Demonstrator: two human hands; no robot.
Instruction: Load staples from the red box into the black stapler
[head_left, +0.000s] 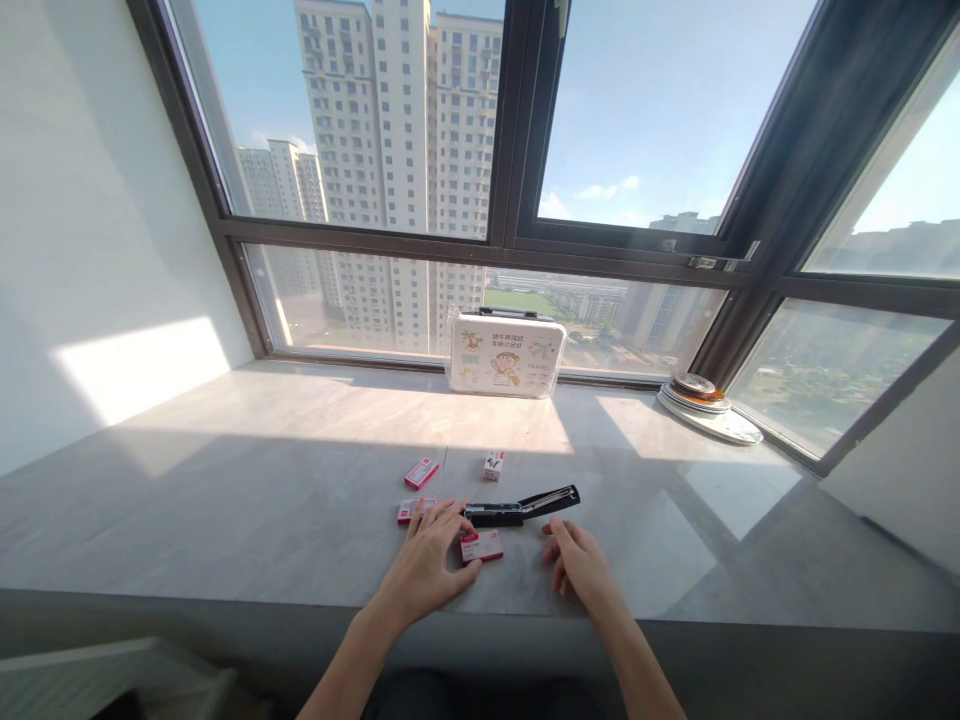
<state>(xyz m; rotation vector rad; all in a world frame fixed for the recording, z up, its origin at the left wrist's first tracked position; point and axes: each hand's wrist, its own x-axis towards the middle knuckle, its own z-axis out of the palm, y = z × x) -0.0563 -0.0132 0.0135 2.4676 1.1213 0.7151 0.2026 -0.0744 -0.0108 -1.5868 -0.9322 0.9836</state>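
Observation:
A black stapler [495,514] lies opened out on the stone sill, its top arm tilted up to the right. My left hand [427,555] spreads its fingers over the stapler's left end. Its thumb and index finger frame the left end of a red-and-white staple box [481,546]. Partly under those fingers is another red-and-white box [409,511]. My right hand [577,562] is loosely curled just below the raised arm, thumb against the index finger; anything small in it is hidden. Behind the stapler sit a pink-and-white box [421,473] and a small white box [493,466].
A white cartoon-printed case [506,355] with a dark handle leans at the window. Stacked plates [705,405] stand in the right corner. The sill's front edge [300,603] runs beneath my forearms. A pale object [127,675] shows below it at the left.

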